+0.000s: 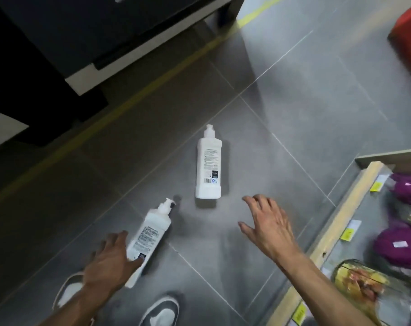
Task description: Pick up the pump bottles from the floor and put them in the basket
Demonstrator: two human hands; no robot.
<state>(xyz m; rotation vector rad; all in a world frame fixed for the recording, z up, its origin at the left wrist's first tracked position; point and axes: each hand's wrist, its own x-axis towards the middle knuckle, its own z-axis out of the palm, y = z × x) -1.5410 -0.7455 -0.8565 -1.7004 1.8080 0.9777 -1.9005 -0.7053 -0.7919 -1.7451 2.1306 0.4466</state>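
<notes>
Two white pump bottles lie flat on the grey tiled floor. The nearer bottle lies at an angle, pump pointing up-right. My left hand covers its lower end, thumb against its side and fingers behind it. The farther bottle lies in the middle of the floor, pump pointing away from me. My right hand hovers just right of and below its base with fingers spread, touching nothing. No basket is in view.
A low wooden shelf runs along the right with purple packs, a clear jar and yellow price tags. My white shoes stand at the bottom. A dark cabinet fills the upper left, a red object the upper right.
</notes>
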